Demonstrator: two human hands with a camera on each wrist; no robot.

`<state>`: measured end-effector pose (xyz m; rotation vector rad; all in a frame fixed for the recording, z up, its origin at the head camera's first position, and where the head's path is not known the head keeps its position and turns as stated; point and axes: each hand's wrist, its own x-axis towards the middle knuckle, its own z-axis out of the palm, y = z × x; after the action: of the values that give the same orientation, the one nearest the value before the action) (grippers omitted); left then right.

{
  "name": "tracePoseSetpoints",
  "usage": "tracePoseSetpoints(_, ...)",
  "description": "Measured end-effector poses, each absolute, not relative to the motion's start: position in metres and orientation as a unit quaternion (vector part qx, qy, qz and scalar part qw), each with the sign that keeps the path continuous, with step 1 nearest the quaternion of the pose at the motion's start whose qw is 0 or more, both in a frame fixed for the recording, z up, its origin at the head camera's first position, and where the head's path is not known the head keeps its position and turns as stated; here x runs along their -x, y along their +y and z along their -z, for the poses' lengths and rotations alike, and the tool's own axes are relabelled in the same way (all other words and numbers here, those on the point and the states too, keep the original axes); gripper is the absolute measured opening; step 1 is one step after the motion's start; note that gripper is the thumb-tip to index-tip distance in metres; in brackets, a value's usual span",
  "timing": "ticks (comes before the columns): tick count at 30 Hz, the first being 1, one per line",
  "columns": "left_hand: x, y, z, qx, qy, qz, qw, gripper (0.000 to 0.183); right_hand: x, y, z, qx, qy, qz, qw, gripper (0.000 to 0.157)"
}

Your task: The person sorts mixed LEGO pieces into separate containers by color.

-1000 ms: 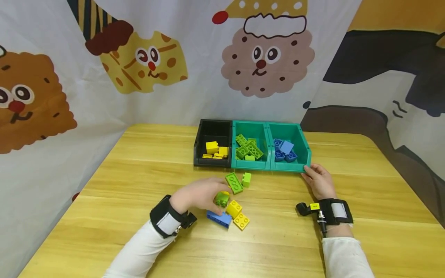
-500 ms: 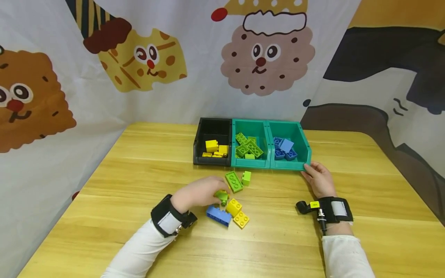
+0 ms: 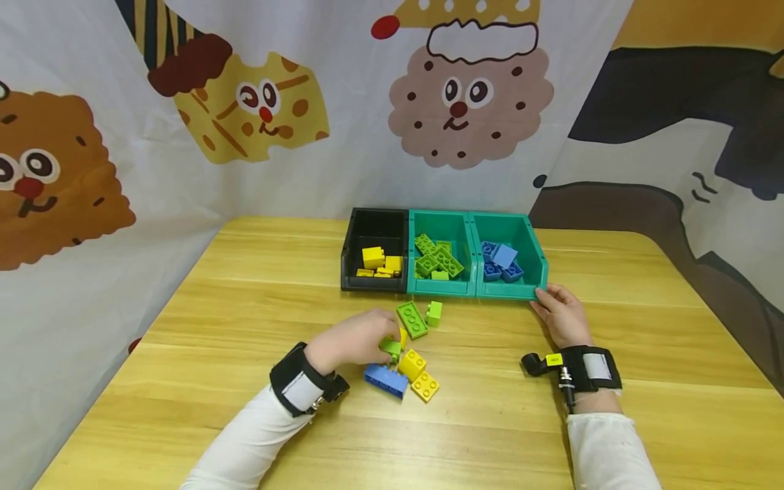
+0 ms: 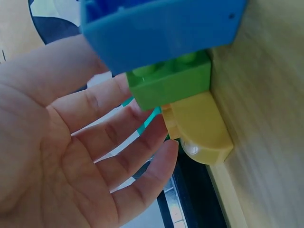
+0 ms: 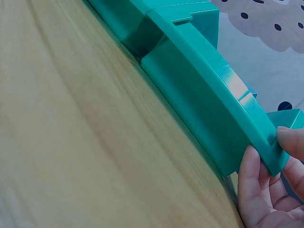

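In the head view my left hand (image 3: 358, 338) bends over the loose building blocks, gripping a green block (image 3: 390, 348). The left wrist view has its fingertips against that green block (image 4: 170, 81); the blue block in front hides the thumb tip. A yellow block with a rounded end (image 4: 202, 128) lies just beyond it. Nearer me are a blue block (image 3: 386, 380) and two yellow blocks, one taller (image 3: 412, 365) and one flat (image 3: 425, 386). My right hand (image 3: 562, 318) pinches the front right corner of the right-hand teal bin (image 5: 199, 99) between thumb and fingers.
Three joined bins stand at the back: a black bin (image 3: 375, 284) with yellow blocks, a teal bin (image 3: 441, 289) with green blocks, and the right-hand one with blue blocks. A flat green block (image 3: 412, 320) and a small green block (image 3: 433, 314) lie before them.
My left thumb has moved off the blue block and in to the green block, which has turned a little. More of the rounded yellow block shows. The right hand keeps its hold on the bin.
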<state>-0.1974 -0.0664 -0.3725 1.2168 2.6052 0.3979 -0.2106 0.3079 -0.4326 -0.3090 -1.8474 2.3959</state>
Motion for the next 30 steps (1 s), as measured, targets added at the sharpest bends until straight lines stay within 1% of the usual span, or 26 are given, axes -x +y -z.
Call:
tracePoseSetpoints(6,0.199,-0.069,0.371,-0.411,0.891,-0.147,0.128,0.013,0.21,0.307,0.433,0.108,-0.6,-0.791,0.05,0.005)
tracePoseSetpoints(12,0.2,-0.071,0.365,-0.408,0.889,-0.168,0.121,0.01,0.209,0.306,0.434,0.106,-0.595,-0.795,0.051,0.005)
tracePoseSetpoints(17,0.199,-0.072,0.361,-0.382,0.895,-0.2,0.117,0.02,0.209,0.306,0.434,0.103,-0.595,-0.796,0.052,0.005)
tracePoseSetpoints(23,0.199,-0.071,0.361,-0.367,0.902,-0.212,0.087,0.035,0.208,0.306,0.435,0.106,-0.597,-0.794,0.049,0.006)
tracePoseSetpoints(30,0.201,-0.066,0.355,-0.358,0.9,-0.24,0.063,0.034,0.209,0.308,0.432,0.093,-0.601,-0.792,0.051,0.005)
